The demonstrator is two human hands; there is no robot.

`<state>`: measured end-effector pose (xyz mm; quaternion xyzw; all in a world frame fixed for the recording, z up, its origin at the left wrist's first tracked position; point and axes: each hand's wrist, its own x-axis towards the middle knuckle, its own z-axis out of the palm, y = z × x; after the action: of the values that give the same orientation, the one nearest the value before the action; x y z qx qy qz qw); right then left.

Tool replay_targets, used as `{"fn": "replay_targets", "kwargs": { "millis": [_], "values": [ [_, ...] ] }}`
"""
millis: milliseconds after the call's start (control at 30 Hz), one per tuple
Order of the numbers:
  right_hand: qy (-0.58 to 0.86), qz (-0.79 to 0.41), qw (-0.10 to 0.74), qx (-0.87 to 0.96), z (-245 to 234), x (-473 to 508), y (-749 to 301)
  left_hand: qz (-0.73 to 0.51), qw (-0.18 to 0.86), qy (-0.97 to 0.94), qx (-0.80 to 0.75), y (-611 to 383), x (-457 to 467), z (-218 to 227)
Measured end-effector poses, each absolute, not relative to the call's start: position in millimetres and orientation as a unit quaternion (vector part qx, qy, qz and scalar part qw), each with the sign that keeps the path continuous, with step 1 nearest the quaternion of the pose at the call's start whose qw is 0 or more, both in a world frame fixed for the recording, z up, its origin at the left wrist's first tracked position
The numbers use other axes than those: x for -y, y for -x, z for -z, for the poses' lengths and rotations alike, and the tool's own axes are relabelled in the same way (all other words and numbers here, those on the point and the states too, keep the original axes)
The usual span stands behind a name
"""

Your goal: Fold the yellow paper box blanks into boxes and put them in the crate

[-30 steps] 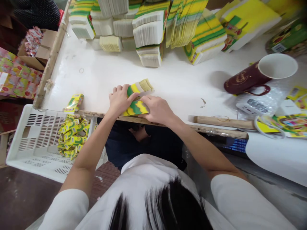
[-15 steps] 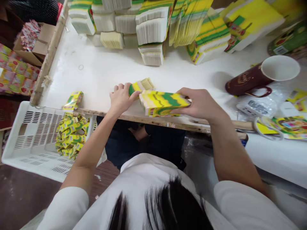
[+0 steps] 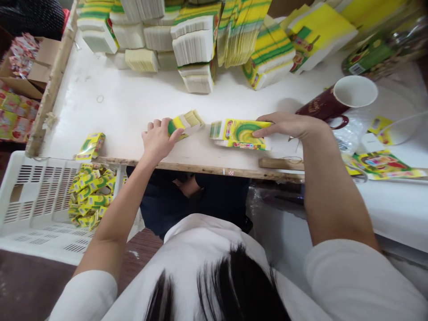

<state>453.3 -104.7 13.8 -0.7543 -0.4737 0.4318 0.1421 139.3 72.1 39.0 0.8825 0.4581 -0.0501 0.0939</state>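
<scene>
My left hand (image 3: pixel 158 139) is closed round a small stack of yellow-and-green flat cartons (image 3: pixel 190 124), whose pale ends face up and to the right. A larger bundle of printed yellow-and-green cartons (image 3: pixel 245 133) lies low over the table, its broad swirl-patterned face turned up. My right hand (image 3: pixel 289 125) grips that bundle at its right end, thumb on top and fingers behind. A short gap separates the two stacks. At the table's left front edge sits a single yellow-and-green small box (image 3: pixel 90 146).
Stacked flat cartons (image 3: pixel 194 42) line the back of the white table (image 3: pixel 127 98). To the right are a maroon mug (image 3: pixel 321 104) and a jar (image 3: pixel 363 60). A wooden stick (image 3: pixel 279 163) lies by the front edge. A white crate (image 3: pixel 33 214) at left holds small yellow boxes (image 3: pixel 92 196).
My right hand has turned the larger bundle so its broad face shows, and drawn it away from the left hand's stack. The whole view has shifted somewhat.
</scene>
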Motion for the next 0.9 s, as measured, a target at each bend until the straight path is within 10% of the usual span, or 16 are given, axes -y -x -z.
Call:
{"fn": "replay_targets", "kwargs": {
  "millis": [500, 900],
  "values": [
    [0.846, -0.257, 0.002, 0.468, -34, 90, -445, 0.024, 0.026, -0.899, -0.437, -132, -65, -25],
    [0.822, -0.143, 0.242, 0.496, -56, 54, -385, 0.038, 0.021, -0.914, -0.404, -96, -61, -28]
  ]
}}
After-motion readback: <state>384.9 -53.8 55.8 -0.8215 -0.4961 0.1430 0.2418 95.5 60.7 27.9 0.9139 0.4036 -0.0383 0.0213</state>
